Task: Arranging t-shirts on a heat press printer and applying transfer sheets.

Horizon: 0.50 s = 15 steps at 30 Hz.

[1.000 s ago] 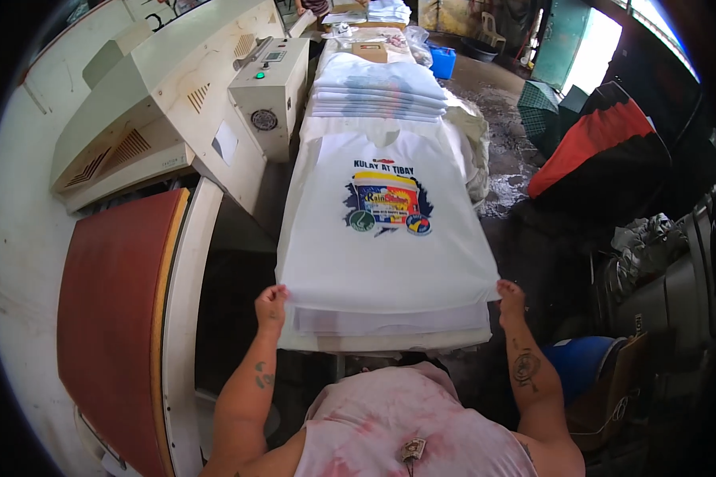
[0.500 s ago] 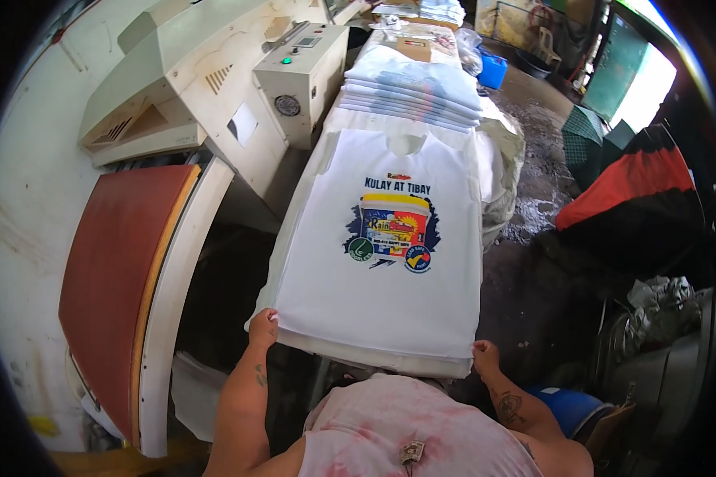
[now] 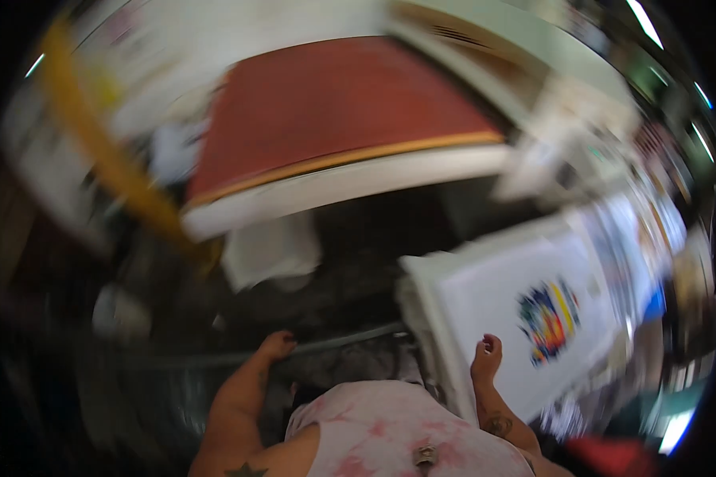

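The shirt (image 3: 505, 298) lay spread on the tabletop (image 3: 423, 310) at the right, its colourful print (smeared by blur) facing up. The right hand (image 3: 488, 355) showed in front of it, fingers half curled, with nothing visible in its grasp; whether it touched the fabric could not be told. The left hand (image 3: 278, 344) was well apart from the shirt, fingers loosely bent, too blurred to tell how far open or whether it held anything. Beyond it stood a red pad (image 3: 342, 111), a white cloth (image 3: 274, 250) hanging below.

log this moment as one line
left hand: nothing visibly held; right hand: same, over printed white shirt; red pad: upper middle; view: blurred
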{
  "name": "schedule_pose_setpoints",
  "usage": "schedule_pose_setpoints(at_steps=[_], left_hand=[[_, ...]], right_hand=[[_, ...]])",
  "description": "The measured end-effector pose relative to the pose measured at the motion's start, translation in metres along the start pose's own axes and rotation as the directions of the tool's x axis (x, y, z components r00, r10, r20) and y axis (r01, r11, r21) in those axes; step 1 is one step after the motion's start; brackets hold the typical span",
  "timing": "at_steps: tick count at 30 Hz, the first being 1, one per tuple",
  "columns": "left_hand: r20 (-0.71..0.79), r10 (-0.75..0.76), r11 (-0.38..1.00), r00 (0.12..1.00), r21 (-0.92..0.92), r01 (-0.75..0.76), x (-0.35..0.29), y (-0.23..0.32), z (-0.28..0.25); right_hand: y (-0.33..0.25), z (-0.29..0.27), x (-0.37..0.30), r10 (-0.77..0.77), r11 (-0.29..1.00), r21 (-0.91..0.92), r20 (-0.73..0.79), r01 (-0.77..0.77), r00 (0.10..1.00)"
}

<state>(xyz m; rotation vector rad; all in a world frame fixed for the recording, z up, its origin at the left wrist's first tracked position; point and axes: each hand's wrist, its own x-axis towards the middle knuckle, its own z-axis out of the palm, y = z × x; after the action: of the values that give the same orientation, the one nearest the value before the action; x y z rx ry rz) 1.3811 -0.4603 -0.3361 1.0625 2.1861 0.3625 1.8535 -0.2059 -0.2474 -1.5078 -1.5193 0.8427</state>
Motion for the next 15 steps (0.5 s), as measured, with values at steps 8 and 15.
schedule_pose_setpoints(at_steps=[8,15], left_hand=[[-0.092,-0.802,0.564,0.59,-0.444,0.696,-0.282,-0.291,0.045],[0.109,-0.94,0.298,0.324,-0.202,0.933,-0.467,-0.352,0.172]], right_hand=[[-0.098,0.273,-0.124,0.037,0.99,0.043,0.841,-0.134,0.54],[-0.144,0.488,-0.19,0.165,0.983,-0.151,0.977,-0.107,0.136]])
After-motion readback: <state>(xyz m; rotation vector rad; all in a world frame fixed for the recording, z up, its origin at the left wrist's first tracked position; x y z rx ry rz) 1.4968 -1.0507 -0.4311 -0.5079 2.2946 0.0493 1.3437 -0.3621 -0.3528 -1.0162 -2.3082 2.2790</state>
